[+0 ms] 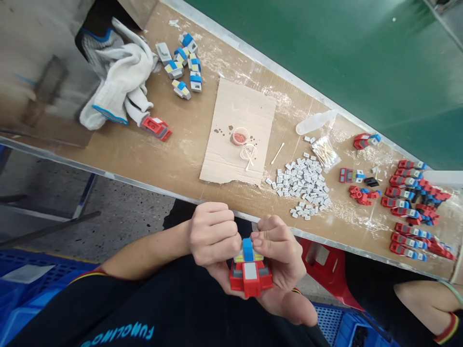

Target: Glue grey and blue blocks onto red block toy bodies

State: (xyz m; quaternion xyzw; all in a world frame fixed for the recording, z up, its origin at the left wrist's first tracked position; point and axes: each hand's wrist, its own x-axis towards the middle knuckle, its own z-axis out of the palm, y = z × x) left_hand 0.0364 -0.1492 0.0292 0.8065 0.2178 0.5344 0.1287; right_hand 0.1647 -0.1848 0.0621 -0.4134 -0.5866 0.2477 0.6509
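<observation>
Outermost, a green conveyor belt (343,53) runs along the far metal edge of the long brown worktable (188,144), whose near edge lies just above both hands. Bare room shows on the table between the tan cardboard sheet (235,115) and the white cotton gloves (115,82). Below that near edge, the left hand (213,236) and right hand (278,260) close their fingers around a red, blue and yellow plastic toy block (250,272). Pale-blue shirt lettering (119,335), upside down and cropped, reads roughly "FUWOLIMO".
</observation>
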